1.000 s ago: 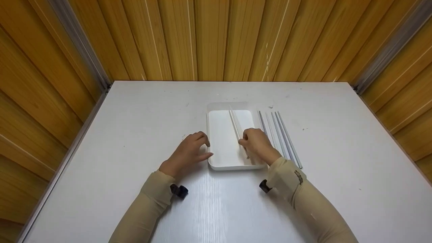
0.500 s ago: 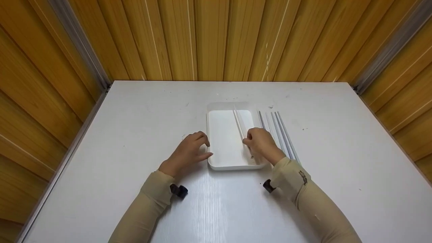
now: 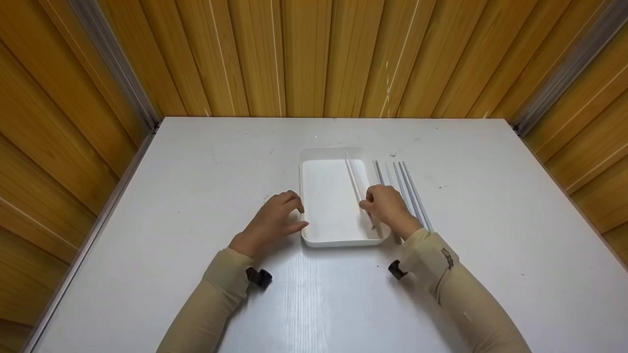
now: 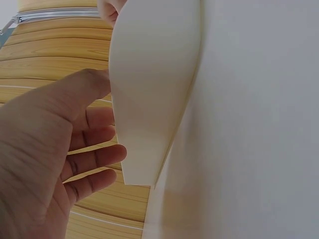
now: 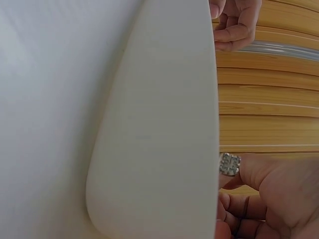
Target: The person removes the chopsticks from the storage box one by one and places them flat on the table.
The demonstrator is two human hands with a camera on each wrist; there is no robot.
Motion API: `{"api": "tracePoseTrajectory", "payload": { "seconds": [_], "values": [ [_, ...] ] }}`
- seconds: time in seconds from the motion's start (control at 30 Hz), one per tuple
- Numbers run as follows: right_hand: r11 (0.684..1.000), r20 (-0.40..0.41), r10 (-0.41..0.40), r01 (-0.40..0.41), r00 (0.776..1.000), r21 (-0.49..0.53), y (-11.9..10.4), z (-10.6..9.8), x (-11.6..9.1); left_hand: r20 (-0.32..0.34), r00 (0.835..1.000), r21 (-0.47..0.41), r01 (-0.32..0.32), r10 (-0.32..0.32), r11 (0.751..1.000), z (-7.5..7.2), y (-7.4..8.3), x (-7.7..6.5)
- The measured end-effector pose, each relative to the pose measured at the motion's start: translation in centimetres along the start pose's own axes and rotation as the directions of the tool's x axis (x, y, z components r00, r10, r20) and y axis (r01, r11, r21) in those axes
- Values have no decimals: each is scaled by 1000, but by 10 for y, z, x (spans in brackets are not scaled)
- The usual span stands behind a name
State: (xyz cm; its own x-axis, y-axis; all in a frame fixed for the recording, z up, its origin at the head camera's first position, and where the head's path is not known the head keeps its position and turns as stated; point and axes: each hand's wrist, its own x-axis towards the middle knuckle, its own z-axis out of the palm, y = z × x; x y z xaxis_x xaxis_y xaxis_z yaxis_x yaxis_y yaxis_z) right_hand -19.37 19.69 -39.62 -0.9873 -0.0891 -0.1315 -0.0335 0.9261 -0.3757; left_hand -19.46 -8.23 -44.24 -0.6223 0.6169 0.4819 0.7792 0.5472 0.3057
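Observation:
A white rectangular tray [image 3: 327,243] lies on the table, its side wall filling much of both wrist views. At its left rim my left hand [image 3: 273,218] rests with loosely bent fingers, the thumb tip reaching over the edge. Inside the tray, toward its right side, my right hand [image 3: 386,206] pinches a slim white chopstick [image 3: 354,177], slanted with its far end at the tray's back wall. A glittery square end of the chopstick [image 5: 230,164] shows beside the rim in the right wrist view. The right fingers are partly hidden behind the tray wall there.
Several silvery chopsticks [image 3: 416,196] lie side by side on the table just right of the tray, partly covered by the right hand and wrist. Wood-patterned panels [image 3: 304,59] stand behind the white table [image 3: 235,157] and at both sides.
My right hand has shifted to the right with the white chopstick, which now lies nearer the tray's right wall. The left hand has stayed at the left rim.

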Motion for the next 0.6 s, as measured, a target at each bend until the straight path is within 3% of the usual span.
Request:
{"api": "tracePoseTrajectory", "payload": {
  "seconds": [0.3,0.6],
  "values": [
    [1000,-11,3,-3,1000,14,6,-3,-2,7,1000,-6,12,-12,1000,0,0,1],
    [999,-34,4,-3,999,42,11,-7,-3,-32,999,0,-30,30,1000,0,0,-1]
  ]
}}
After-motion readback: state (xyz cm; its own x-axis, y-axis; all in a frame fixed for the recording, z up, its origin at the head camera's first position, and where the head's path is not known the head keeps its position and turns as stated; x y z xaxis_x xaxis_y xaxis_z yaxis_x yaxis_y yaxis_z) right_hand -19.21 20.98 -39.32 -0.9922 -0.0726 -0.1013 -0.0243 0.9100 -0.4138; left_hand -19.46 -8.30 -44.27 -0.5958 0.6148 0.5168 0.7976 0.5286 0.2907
